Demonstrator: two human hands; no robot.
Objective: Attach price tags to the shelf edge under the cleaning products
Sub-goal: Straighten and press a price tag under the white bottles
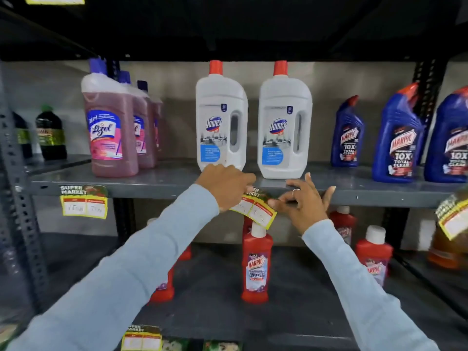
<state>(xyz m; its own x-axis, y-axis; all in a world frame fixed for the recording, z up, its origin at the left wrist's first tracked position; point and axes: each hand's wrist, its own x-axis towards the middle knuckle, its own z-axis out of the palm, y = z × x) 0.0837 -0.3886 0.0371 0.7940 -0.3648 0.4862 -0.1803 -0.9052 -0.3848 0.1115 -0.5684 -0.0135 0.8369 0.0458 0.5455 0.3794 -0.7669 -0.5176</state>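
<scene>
Shelf edge (157,184): both hands press a price tag (255,210) under Domex bottles (221,120).

Grey shelf edge (157,185) runs across the middle. Both hands crowd its centre: left hand (224,184) and right hand (302,202) pinch a tilted tag (255,211) there. A second tag (84,201) covers the edge at far left; bare edge lies open between them. Two white bottles (221,122) stand just behind the hands, with a clear gap between them. Red bottle (256,264) rises directly below the tag.
</scene>
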